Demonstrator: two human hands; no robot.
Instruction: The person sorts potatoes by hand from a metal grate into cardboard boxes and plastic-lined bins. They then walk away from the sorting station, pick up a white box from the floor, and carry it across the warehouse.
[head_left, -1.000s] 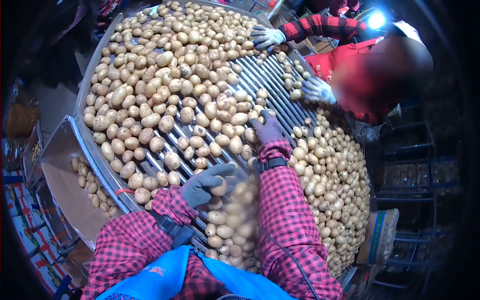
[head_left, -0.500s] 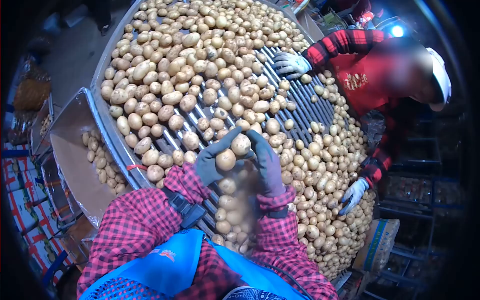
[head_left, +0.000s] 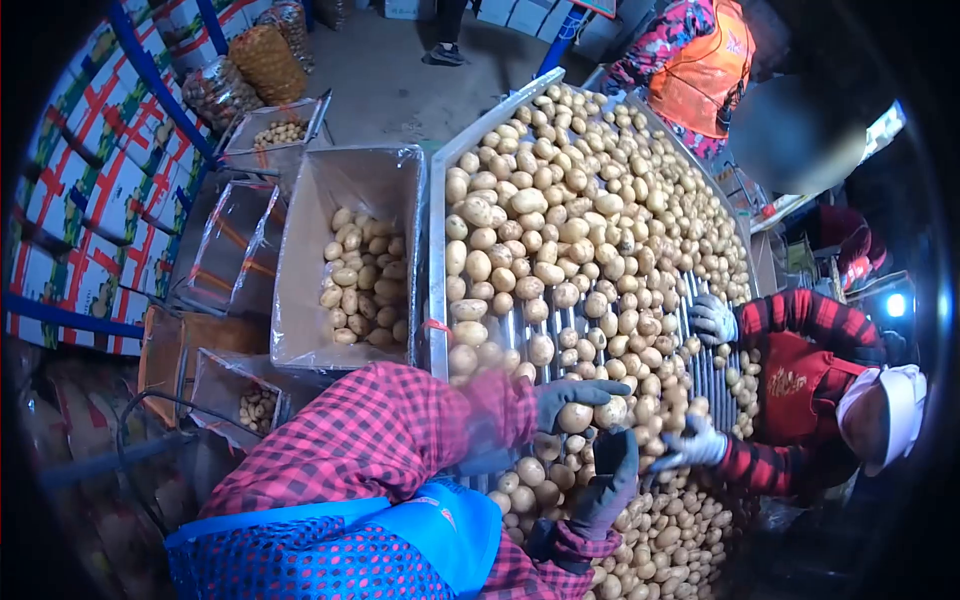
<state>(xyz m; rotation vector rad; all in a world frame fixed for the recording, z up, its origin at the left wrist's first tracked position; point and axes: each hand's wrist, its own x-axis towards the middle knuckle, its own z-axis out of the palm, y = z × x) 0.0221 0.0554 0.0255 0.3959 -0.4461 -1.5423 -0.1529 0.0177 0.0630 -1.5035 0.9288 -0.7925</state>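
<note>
Many potatoes [head_left: 575, 230] cover a sorting table with metal rollers [head_left: 708, 368]. My left hand [head_left: 572, 400], in a dark grey glove, has its fingers stretched over a potato [head_left: 574, 418] and beside a second potato [head_left: 611, 411]. Whether it grips them or only touches them is hard to tell. Just below and to the right, my right hand [head_left: 610, 480], gloved too, is raised over the potatoes with fingers and thumb apart and nothing in it.
Across the table a person in a red checked shirt [head_left: 800, 385] has both gloved hands at the potatoes. Another person in an orange vest [head_left: 705, 70] is at the far end. A lined box [head_left: 290, 320] of potatoes adjoins the table's left edge [head_left: 438, 260].
The view has swung left, showing more boxes. My hands, earlier cupped around two potatoes, have moved apart. The co-worker's lower hand has moved closer to mine.
</note>
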